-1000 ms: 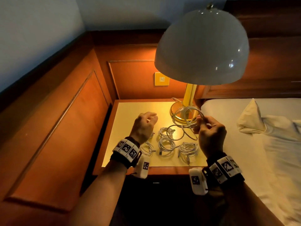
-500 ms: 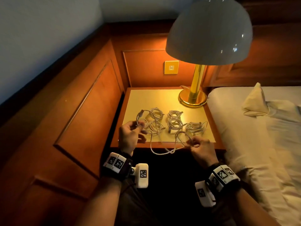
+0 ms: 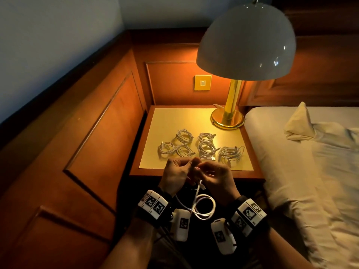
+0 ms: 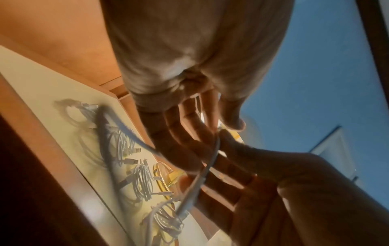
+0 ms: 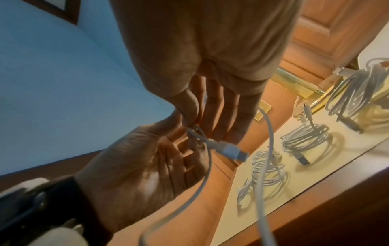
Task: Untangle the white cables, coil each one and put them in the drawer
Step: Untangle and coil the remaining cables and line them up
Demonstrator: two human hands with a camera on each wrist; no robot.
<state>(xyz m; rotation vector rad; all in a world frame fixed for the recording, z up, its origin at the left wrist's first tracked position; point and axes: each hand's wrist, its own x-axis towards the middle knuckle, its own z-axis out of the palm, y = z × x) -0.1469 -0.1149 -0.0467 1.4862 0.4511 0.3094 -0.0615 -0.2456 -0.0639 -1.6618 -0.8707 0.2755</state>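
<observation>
White, thin and rubbery, the loose cable (image 3: 204, 207) hangs in a round loop below my wrists, in front of the nightstand (image 3: 196, 174) edge. My left hand (image 3: 175, 176) and right hand (image 3: 214, 176) are close together, fingertips meeting, both pinching this cable near one end. From above my knuckles hide the pinch; the right wrist view shows my thumb and forefinger closed on the cord beside its small plug (image 5: 231, 150), and the left wrist view shows the cord running across my left fingers (image 4: 189, 144). That view is blurred and the cord smears into a grey streak.

Beyond my hands, six coiled cables (image 3: 206, 147) lie on the smooth, glossy yellow top, the one ahead of my right hand looser than the rest. Farther off on my right stands the lamp (image 3: 233, 105), a polished brass stem and round foot under a plain dome shade. The drawer is out of sight below my hands, lost in dark shadow. To my right lies a rumpled pale bed (image 3: 310, 171), cut off by the frame.
</observation>
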